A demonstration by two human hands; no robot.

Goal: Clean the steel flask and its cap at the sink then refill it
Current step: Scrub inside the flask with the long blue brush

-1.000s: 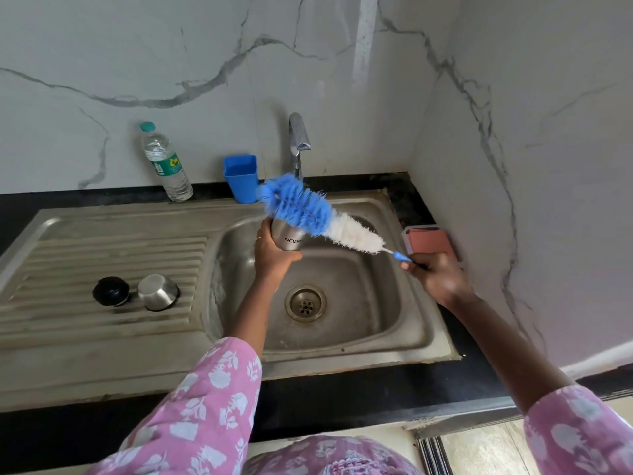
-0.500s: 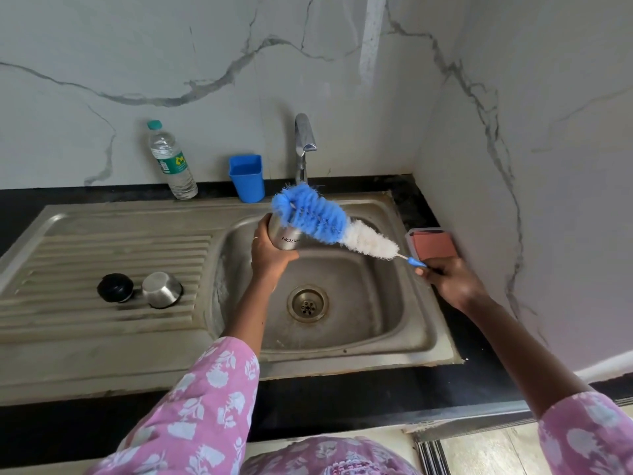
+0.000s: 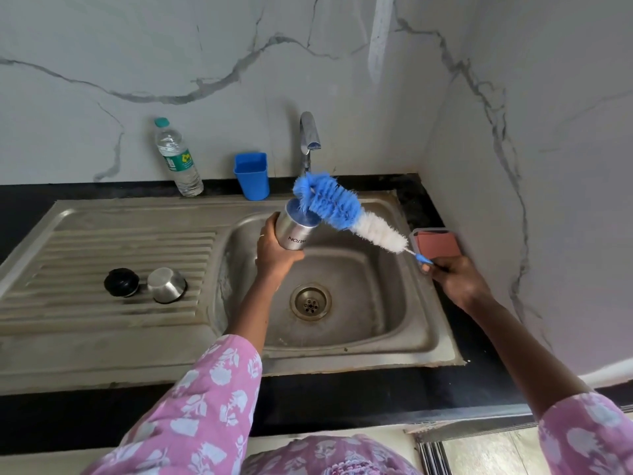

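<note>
**Steel flask** (image 3: 297, 233): brushed metal cylinder, tilted, held over the back-left part of the sink basin (image 3: 424, 323). Its lower body is hidden inside the left hand (image 3: 275, 251), whose fingers wrap round it. The printed lettering reads upside down.

**Bottle brush** (image 3: 337, 210): blue bristles looped at the tip, fluffy white bristles lower down, thin wire stem. The tip touches the flask's upper end; whether that end is mouth or base is unclear.

**Right hand** (image 3: 457, 281): fingers clenched round the blue handle, which is mostly covered.

**Steel cap** (image 3: 167, 285): rounded cup shape on the ribbed drainboard (image 3: 85, 248), just beside 1 black domed stopper (image 3: 121, 282).

**Tap** (image 3: 308, 135): chrome, behind the brush tip.

**Clearance:** flask and brush hang well above the drain (image 3: 310, 301). Both floral sleeves are cut off at the frame's bottom edge.
</note>
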